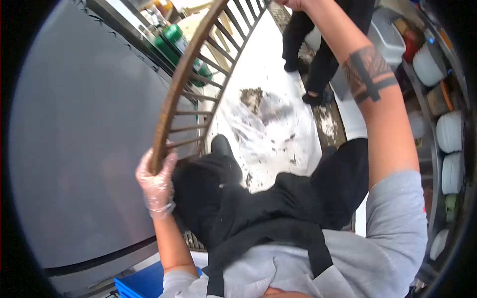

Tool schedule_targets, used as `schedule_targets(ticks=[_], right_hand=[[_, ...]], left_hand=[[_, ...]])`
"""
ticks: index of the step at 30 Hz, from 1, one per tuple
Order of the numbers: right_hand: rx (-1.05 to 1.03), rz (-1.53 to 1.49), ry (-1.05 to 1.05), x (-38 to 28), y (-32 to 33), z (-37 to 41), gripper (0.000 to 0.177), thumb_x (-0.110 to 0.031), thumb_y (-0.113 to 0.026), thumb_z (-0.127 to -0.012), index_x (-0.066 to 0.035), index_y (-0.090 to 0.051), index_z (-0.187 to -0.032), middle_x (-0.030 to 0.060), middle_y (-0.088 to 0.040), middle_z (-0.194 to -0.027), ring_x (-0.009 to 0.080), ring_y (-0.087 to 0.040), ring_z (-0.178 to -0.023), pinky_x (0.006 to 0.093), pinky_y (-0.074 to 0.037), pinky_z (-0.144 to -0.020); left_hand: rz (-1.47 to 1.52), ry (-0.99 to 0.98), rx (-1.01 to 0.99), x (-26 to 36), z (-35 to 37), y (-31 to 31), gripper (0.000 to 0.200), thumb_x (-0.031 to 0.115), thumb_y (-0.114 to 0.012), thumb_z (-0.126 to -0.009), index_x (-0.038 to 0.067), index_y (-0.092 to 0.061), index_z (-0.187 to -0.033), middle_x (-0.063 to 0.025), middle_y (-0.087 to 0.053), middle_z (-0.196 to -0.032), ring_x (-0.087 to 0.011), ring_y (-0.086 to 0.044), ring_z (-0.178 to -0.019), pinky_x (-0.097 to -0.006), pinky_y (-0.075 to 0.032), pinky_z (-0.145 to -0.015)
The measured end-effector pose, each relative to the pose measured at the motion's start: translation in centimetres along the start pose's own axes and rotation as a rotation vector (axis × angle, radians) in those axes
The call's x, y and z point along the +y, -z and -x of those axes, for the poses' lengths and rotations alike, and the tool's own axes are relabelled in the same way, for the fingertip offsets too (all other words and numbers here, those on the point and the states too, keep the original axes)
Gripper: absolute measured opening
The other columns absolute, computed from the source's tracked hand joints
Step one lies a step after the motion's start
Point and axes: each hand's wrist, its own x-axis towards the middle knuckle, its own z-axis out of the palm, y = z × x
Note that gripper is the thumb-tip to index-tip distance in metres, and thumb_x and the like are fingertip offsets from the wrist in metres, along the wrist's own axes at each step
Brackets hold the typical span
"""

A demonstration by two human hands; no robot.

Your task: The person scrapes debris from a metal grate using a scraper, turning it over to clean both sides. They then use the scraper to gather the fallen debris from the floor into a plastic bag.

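A long slatted grate, brown and grimy (pixel 185 67), is raised on edge and slants from the lower left to the top of the view. My left hand (pixel 158 180), in a clear plastic glove, grips its near end with the fingers wrapped round the edge. My right arm reaches up to the top edge, where only part of my right hand (pixel 295 4) shows beside the far end of the grate; its fingers are cut off by the frame. Below, crumpled clear plastic (pixel 271 116) with dark debris lies on the white floor (pixel 258 171).
Another person in black trousers (pixel 323 52) stands at the top right. A large grey panel (pixel 89 139) fills the left side, with green bottles (pixel 174 37) beyond it. White containers (pixel 449 131) line the right shelf. A blue object (pixel 144 280) sits lower left.
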Motion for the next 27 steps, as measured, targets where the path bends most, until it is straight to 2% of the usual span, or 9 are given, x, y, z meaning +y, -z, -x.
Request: schedule_targets(ticks=[2, 5, 7, 9, 14, 16, 20, 23, 27], right_hand=[[0.054, 0.026, 0.04, -0.6, -3.0, 0.9, 0.031, -0.029, -0.044, -0.101, -0.012, -0.049, -0.076, -0.0039, -0.041, -0.055, 0.0066, -0.028, -0.037, 0.0243, -0.02, -0.033], [0.03, -0.056, 0.018, -1.7, -5.1, 1.7, 0.03, -0.026, -0.04, -0.102, -0.014, -0.046, -0.075, -0.0048, -0.038, -0.055, 0.0062, -0.024, -0.038, 0.0234, -0.017, -0.034], [-0.182, -0.009, -0.035, -1.4, -4.9, 2.4, 0.032, -0.025, -0.048, -0.101, -0.003, -0.061, -0.081, 0.0057, -0.057, -0.06, 0.014, -0.044, -0.041, 0.0295, -0.036, -0.038], [0.148, 0.168, 0.129, 0.4, -8.5, 7.2, 0.03, -0.032, -0.054, -0.104, -0.003, -0.056, -0.1, -0.0054, -0.047, -0.059, 0.0018, -0.032, -0.04, 0.0184, -0.025, -0.036], [0.132, 0.178, 0.214, 4.2, -10.1, 13.3, 0.031, -0.03, -0.057, -0.103, -0.002, -0.06, -0.09, -0.0027, -0.051, -0.059, 0.0019, -0.033, -0.039, 0.0186, -0.025, -0.035], [0.206, 0.33, 0.258, 6.7, -11.2, 15.6, 0.031, -0.03, -0.061, -0.102, -0.002, -0.064, -0.089, -0.0015, -0.052, -0.059, 0.0042, -0.035, -0.04, 0.021, -0.025, -0.036], [0.237, 0.455, 0.296, 14.7, -10.8, 19.1, 0.031, -0.031, -0.063, -0.102, -0.005, -0.066, -0.085, -0.0019, -0.054, -0.061, 0.0048, -0.04, -0.046, 0.023, -0.029, -0.042], [0.26, 0.44, 0.256, 20.3, -9.2, 21.3, 0.034, -0.027, -0.063, -0.102, 0.0, -0.068, -0.082, -0.0005, -0.058, -0.063, 0.0058, -0.051, -0.056, 0.0268, -0.041, -0.053], [0.345, 0.531, 0.15, 26.9, -4.9, 21.9, 0.031, -0.025, -0.063, -0.102, 0.001, -0.07, -0.086, 0.0, -0.059, -0.065, 0.0052, -0.052, -0.059, 0.0273, -0.042, -0.055]], left_hand=[[-0.049, 0.154, 0.021, -2.0, 0.1, -0.3, 0.026, 0.01, -0.087, -0.084, -0.002, -0.072, -0.102, 0.0036, -0.068, -0.089, -0.0082, -0.061, -0.082, -0.0262, -0.052, -0.079], [-0.1, 0.278, -0.083, -4.8, 0.0, -1.5, 0.019, 0.005, -0.082, -0.082, -0.001, -0.074, -0.098, -0.0051, -0.073, -0.085, -0.0133, -0.066, -0.075, -0.0301, -0.053, -0.072], [-0.631, 0.251, -0.332, -5.5, -1.1, -2.7, 0.02, 0.01, -0.08, -0.079, 0.0, -0.074, -0.096, -0.0179, -0.074, -0.085, -0.0289, -0.072, -0.076, -0.0382, -0.055, -0.073], [-0.813, 0.199, -0.42, -5.8, -1.5, -4.4, 0.025, 0.022, -0.075, -0.081, 0.002, -0.075, -0.097, -0.0248, -0.073, -0.092, -0.0446, -0.07, -0.092, -0.0495, -0.055, -0.081], [-0.939, 0.264, -0.681, -8.6, -3.1, -9.8, 0.034, 0.031, -0.075, -0.081, 0.004, -0.076, -0.103, -0.0224, -0.074, -0.096, -0.0405, -0.071, -0.097, -0.0474, -0.054, -0.087], [-0.741, 0.015, -0.621, -8.4, -3.6, -12.6, 0.041, 0.035, -0.073, -0.084, 0.004, -0.075, -0.11, -0.0262, -0.073, -0.101, -0.0449, -0.07, -0.098, -0.051, -0.055, -0.086], [-0.254, -0.298, -0.283, -2.7, -2.9, -19.4, 0.039, 0.018, -0.078, -0.083, 0.004, -0.067, -0.117, -0.0198, -0.072, -0.093, -0.0406, -0.07, -0.09, -0.0447, -0.054, -0.084], [0.068, 0.04, -0.272, -3.1, -1.9, -22.9, 0.03, 0.018, -0.081, -0.084, 0.002, -0.07, -0.108, -0.0101, -0.075, -0.089, -0.0184, -0.068, -0.079, -0.0374, -0.054, -0.074], [0.078, 0.151, -0.342, -11.8, 0.9, -26.0, 0.023, 0.019, -0.08, -0.087, 0.001, -0.072, -0.1, -0.0072, -0.075, -0.085, -0.0118, -0.065, -0.076, -0.0359, -0.053, -0.071]])
